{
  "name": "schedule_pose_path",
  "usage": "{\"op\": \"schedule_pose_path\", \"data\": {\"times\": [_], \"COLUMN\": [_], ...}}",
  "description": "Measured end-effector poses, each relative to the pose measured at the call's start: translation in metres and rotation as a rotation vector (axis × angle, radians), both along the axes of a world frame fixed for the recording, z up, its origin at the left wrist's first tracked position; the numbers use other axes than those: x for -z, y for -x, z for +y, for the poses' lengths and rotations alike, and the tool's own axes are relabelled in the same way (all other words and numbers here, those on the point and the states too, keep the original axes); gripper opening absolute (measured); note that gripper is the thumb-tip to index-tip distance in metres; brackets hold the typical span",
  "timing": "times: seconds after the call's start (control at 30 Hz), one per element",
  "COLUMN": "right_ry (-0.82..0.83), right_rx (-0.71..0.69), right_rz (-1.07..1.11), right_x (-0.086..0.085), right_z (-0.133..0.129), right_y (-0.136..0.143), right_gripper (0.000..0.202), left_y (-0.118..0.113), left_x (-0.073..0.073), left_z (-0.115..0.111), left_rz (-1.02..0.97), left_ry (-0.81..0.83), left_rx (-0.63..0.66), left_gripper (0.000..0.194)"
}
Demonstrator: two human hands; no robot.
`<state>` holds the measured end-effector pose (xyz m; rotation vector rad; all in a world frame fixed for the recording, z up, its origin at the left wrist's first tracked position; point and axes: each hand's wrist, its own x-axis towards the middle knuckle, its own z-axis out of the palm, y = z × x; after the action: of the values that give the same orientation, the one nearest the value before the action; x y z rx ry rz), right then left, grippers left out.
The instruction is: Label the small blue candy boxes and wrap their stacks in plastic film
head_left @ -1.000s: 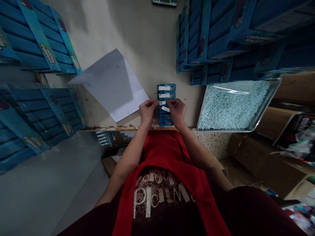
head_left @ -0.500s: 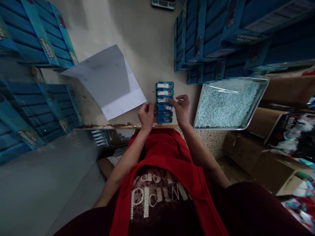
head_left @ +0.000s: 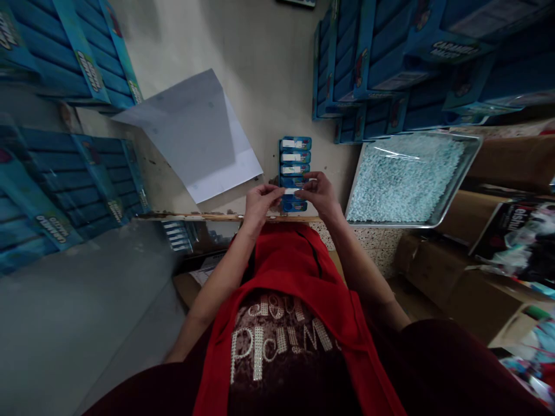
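Note:
A column of small blue packs (head_left: 295,143) lies near the table's front edge. The upper three each carry a white sticker (head_left: 295,157) on top. Over the lower part of the column, my left hand (head_left: 260,205) and my right hand (head_left: 323,196) pinch opposite ends of another small white sticker (head_left: 291,191). Its underside is hidden, so whether it touches the pack below I cannot tell. The lowest pack (head_left: 295,206) shows its printed blue top. Left of the packs lies a folded white sheet (head_left: 195,133).
A metal tray (head_left: 448,199) of pale turquoise pellets sits at the right, partly under clear film. Stacked blue cartons (head_left: 373,63) stand at the back right, more cartons (head_left: 82,63) at the left. A dark device (head_left: 299,2) shows at the far edge. Cardboard boxes (head_left: 425,263) are low on the right.
My left hand has moved right to the packs and now grips one end of the sticker. My right hand has shifted slightly down with it. The view has shifted slightly.

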<state>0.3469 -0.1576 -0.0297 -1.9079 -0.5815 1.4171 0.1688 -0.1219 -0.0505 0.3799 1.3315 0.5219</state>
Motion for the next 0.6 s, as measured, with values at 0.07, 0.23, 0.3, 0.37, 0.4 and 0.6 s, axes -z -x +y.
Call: {"op": "schedule_pose_path", "data": {"times": [0.07, 0.23, 0.3, 0.37, 0.4, 0.6], "right_ry": [0.023, 0.003, 0.019, 0.050, 0.069, 0.130], "right_rx": [0.038, -0.012, -0.085, -0.136, -0.152, -0.173], "right_rz": [0.020, -0.212, -0.307, -0.389, -0.425, -0.494], "right_x": [0.007, 0.011, 0.009, 0.008, 0.007, 0.007], "right_z": [-0.003, 0.009, 0.015, 0.020, 0.022, 0.024], "right_y": [-0.005, -0.009, -0.009, -0.009, -0.008, -0.003], "right_gripper": [0.069, 0.049, 0.042, 0.040, 0.039, 0.042], "left_y": [-0.002, -0.007, -0.007, -0.007, -0.008, -0.009], "left_x": [-0.001, 0.010, 0.015, 0.020, 0.022, 0.030], "left_z": [-0.002, 0.001, 0.004, 0.005, 0.006, 0.004], "left_rz": [0.022, 0.125, 0.149, 0.166, 0.174, 0.191], "left_ry": [-0.009, -0.099, -0.116, -0.118, -0.118, -0.113], "left_rx": [-0.037, -0.028, -0.013, -0.015, -0.018, -0.038], "left_gripper": [0.053, 0.041, 0.037, 0.034, 0.033, 0.032]}}
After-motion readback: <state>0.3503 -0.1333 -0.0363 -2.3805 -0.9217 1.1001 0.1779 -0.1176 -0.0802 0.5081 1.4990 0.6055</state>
